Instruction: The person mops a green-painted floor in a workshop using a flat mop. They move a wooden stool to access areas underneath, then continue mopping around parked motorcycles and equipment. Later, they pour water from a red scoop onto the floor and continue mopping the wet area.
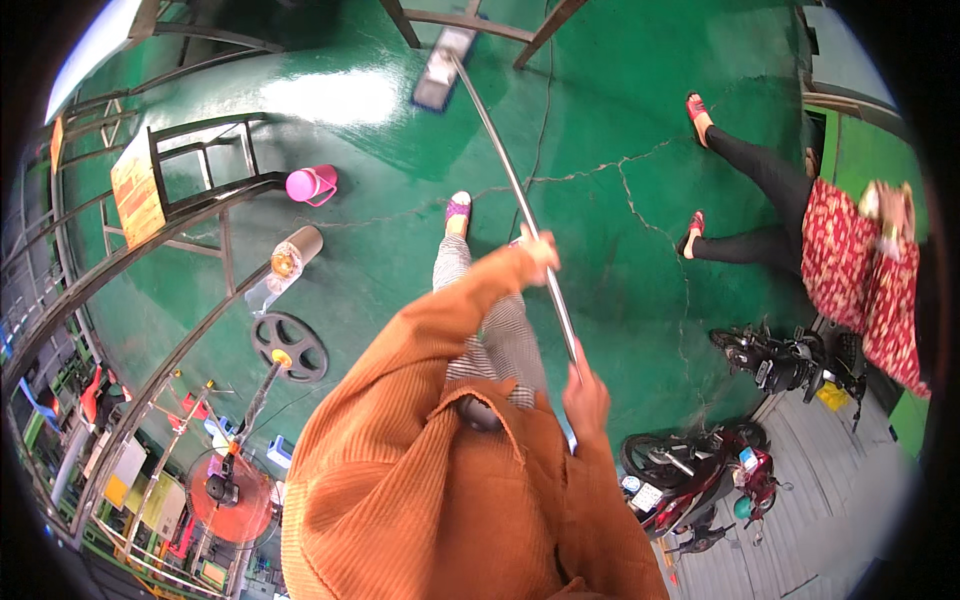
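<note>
Head view: left grip (540,256) closed around a metal mop pole (562,313), partway along it. Right grip (586,400) also wrapped on the pole, nearer the body than the left grip. Flat mop head (436,82) sits on the green floor (620,320), well ahead of the left grip and a bit to its left, by the legs of a frame (470,25). Person's shoe (458,205) is left of the left grip, slightly ahead. Pink jug (308,184) stands farther left of that grip. Fan (232,495) is well left of the right grip, toward the near side. Co-worker in dark leggings and a red patterned top (845,255) is well right of the left grip. Motorbikes (690,480) (785,360) are right of the right grip.
</note>
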The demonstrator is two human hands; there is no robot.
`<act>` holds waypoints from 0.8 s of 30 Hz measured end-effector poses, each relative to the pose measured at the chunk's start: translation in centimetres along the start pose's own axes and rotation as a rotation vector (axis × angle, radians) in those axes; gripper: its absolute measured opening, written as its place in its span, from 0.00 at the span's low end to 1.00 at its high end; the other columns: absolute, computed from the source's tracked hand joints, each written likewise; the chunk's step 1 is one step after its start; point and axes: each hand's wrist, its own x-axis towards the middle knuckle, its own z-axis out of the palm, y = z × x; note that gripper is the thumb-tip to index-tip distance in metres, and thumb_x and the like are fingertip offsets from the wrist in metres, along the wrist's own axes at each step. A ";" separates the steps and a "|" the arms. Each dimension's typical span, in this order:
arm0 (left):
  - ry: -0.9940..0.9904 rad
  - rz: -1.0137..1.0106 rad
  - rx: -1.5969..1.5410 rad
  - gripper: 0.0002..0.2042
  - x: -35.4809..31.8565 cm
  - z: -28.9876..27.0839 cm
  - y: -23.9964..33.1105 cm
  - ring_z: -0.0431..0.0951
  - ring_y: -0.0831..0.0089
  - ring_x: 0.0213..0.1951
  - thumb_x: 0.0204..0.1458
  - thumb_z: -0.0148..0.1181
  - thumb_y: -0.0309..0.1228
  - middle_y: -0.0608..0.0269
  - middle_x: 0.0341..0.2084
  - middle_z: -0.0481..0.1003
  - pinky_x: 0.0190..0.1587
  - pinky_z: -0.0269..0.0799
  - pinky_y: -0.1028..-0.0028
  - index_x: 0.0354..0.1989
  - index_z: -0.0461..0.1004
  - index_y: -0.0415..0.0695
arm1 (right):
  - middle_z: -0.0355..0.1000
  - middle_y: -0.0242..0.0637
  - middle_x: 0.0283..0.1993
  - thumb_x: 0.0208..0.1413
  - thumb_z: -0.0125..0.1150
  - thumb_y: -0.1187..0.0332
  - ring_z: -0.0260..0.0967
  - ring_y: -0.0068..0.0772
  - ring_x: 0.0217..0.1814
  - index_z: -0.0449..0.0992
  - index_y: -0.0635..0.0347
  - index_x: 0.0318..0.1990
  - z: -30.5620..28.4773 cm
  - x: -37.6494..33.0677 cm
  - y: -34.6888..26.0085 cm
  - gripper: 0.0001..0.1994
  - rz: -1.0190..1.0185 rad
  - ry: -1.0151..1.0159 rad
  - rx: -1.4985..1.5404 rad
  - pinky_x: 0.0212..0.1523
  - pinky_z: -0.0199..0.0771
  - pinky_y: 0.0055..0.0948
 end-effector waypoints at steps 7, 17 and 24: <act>-0.271 -0.185 0.395 0.06 4.5 -6.2 -8.6 0.66 0.73 0.46 0.36 0.60 0.32 0.73 0.29 0.70 0.38 0.65 0.54 0.25 0.73 0.55 | 0.70 0.58 0.28 0.57 0.44 0.67 0.67 0.62 0.32 0.53 0.42 0.63 4.4 8.1 -5.9 0.25 -0.006 -0.086 -0.006 0.31 0.64 0.53; -0.431 -0.027 0.216 0.06 0.3 7.6 11.6 0.71 0.65 0.39 0.38 0.57 0.35 0.68 0.26 0.74 0.38 0.57 0.39 0.26 0.76 0.52 | 0.68 0.59 0.31 0.56 0.45 0.69 0.69 0.60 0.32 0.54 0.40 0.63 -1.6 -5.5 13.9 0.26 -0.060 -0.256 0.193 0.30 0.65 0.46; -0.564 -0.006 -0.132 0.11 -0.3 14.4 29.0 0.71 0.67 0.45 0.32 0.64 0.37 0.69 0.29 0.76 0.41 0.44 0.19 0.29 0.79 0.58 | 0.67 0.60 0.27 0.55 0.47 0.69 0.67 0.62 0.29 0.57 0.40 0.62 -10.0 -14.2 22.4 0.25 0.123 -0.304 0.192 0.27 0.63 0.49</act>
